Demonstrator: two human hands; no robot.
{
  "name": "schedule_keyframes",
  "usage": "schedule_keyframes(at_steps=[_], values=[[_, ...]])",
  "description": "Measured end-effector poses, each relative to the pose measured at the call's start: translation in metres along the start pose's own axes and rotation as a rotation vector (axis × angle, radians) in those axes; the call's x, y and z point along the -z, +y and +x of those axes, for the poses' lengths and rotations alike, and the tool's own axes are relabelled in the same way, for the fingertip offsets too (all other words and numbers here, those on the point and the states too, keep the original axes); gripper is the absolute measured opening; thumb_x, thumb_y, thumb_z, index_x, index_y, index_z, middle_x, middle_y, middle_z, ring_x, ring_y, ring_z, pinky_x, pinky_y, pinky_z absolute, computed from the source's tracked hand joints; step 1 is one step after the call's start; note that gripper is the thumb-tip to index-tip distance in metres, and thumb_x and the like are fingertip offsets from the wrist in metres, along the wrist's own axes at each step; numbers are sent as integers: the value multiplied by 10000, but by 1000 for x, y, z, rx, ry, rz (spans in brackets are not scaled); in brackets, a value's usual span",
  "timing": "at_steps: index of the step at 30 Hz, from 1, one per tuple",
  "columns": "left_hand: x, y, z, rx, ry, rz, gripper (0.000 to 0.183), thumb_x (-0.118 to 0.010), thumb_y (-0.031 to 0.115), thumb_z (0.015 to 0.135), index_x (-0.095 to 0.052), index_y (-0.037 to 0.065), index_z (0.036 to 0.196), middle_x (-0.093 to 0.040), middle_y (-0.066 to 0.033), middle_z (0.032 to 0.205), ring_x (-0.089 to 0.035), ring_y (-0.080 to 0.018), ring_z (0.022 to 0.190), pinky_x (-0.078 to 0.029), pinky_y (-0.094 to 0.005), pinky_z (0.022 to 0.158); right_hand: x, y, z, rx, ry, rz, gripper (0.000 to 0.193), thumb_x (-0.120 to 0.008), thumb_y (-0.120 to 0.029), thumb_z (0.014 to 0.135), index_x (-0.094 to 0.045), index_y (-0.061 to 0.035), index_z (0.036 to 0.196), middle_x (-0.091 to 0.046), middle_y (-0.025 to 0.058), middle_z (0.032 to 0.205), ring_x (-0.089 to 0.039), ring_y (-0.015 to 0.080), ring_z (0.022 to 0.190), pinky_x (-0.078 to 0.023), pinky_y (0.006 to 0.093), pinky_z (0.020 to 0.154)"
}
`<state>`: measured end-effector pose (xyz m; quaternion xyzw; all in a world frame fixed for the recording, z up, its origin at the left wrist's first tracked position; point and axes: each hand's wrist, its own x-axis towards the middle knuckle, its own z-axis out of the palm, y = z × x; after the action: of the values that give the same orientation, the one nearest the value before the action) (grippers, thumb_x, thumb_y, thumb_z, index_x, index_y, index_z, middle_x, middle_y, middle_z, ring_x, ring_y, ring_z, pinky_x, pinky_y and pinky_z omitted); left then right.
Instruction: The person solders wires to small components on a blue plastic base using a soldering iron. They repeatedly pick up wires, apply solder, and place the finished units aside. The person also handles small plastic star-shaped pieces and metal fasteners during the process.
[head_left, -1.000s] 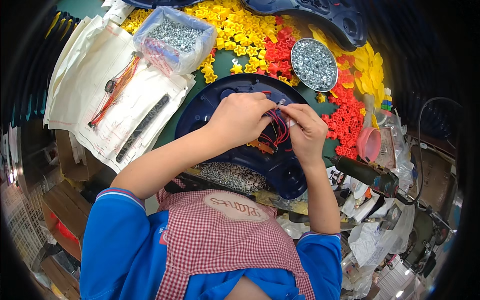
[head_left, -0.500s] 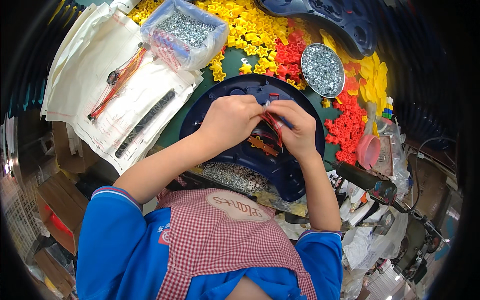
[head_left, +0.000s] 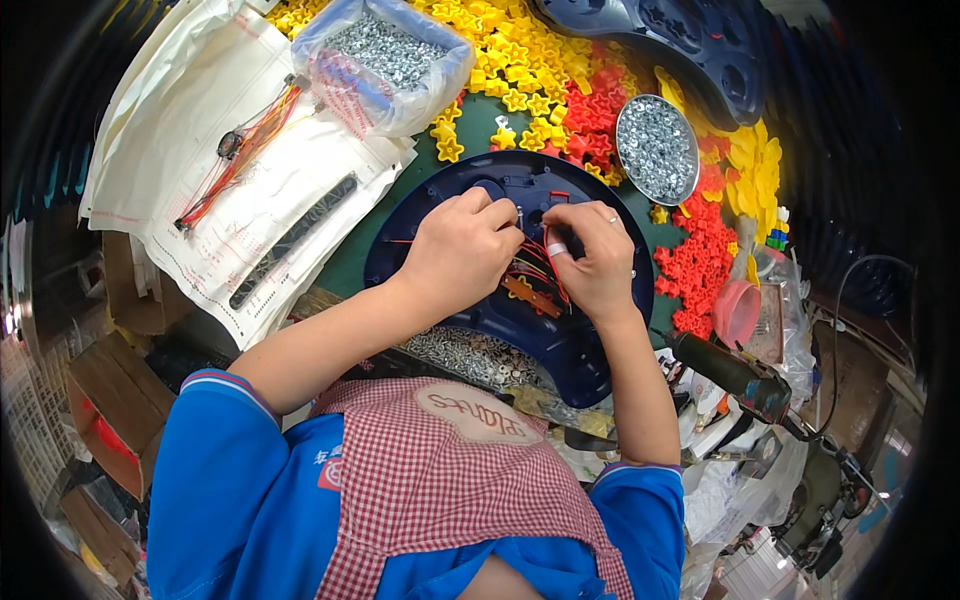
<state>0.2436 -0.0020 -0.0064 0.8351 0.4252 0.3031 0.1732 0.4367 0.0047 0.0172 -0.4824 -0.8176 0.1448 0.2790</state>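
Note:
A dark blue curved plastic shell [head_left: 580,352] lies before me with its inner side up. Over its left half is my left hand [head_left: 462,250], fingers curled and thumb hidden; what it may hold cannot be made out. My right hand [head_left: 592,258] is closed in a pinch, thumb against index finger, on red wires [head_left: 549,240]. The wires run down inside the shell to a narrow brown circuit board [head_left: 532,297], with a yellow star-shaped piece [head_left: 517,288] beside it. A small red part [head_left: 558,196] sits near the shell's far edge.
Ahead are heaps of yellow star pieces [head_left: 515,75] and red pieces [head_left: 692,272]. Screws fill a bag-lined blue box [head_left: 385,55] and a round metal dish [head_left: 656,150]. A wire bundle [head_left: 240,150] rests on white paper [head_left: 150,185] at left; a power screwdriver [head_left: 730,375] lies right.
My hands, close together over the wires before, are now slightly apart. The left has moved down a little, and the right keeps hold of the red wires.

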Motion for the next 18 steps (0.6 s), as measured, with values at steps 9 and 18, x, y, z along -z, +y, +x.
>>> schedule_keyframes(at_steps=[9, 18], values=[[-2, 0, 0, 12, 45, -35, 89, -709, 90, 717, -654, 80, 786, -598, -20, 854, -563, -224, 766, -502, -315, 703, 1, -2, 10, 48, -87, -96, 339, -708, 60, 679, -681, -73, 990, -691, 38, 814, -639, 219, 779, -503, 334, 733], [-8, -1, -1, -6, 56, -40, 73, -665, 113, 721, -616, 75, 760, -557, -48, 861, -549, -231, 815, -486, -331, 689, -1, 2, 20, 186, -214, -177, 341, -683, 62, 673, -669, -66, 989, -633, 62, 764, -620, 242, 772, -508, 354, 719]])
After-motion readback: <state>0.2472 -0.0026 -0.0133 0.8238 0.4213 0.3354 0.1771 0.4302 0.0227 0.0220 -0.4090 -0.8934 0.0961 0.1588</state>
